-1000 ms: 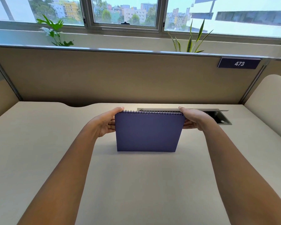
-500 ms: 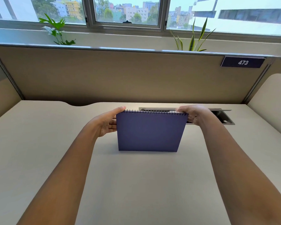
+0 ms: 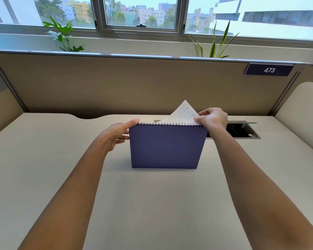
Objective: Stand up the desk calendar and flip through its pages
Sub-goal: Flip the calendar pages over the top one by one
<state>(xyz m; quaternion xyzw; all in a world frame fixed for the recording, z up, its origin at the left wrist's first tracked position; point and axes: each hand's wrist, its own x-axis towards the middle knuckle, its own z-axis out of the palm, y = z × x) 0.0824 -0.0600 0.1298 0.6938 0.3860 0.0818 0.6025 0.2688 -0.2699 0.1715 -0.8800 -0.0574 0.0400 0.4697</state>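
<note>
A desk calendar (image 3: pixel 166 147) with a dark blue cover stands upright on the beige desk (image 3: pixel 152 204), its spiral binding along the top edge. Only its plain blue back faces me. My left hand (image 3: pixel 114 136) steadies the calendar's upper left corner, thumb on top by the spiral and fingers along the left edge. My right hand (image 3: pixel 212 119) pinches a white printed page (image 3: pixel 183 114) at the upper right corner. The page is lifted and curls up above the spiral. The calendar's far side is hidden.
An open metal cable hatch (image 3: pixel 242 129) is sunk into the desk right behind the calendar. A beige partition (image 3: pixel 134 83) with a label reading 473 (image 3: pixel 269 70) closes the far edge. Side panels stand left and right. Plants (image 3: pixel 213 42) sit on the sill beyond.
My right hand has risen from the top right corner and pulled a white page up above the spiral. My left hand stays on the left corner. The calendar has not shifted.
</note>
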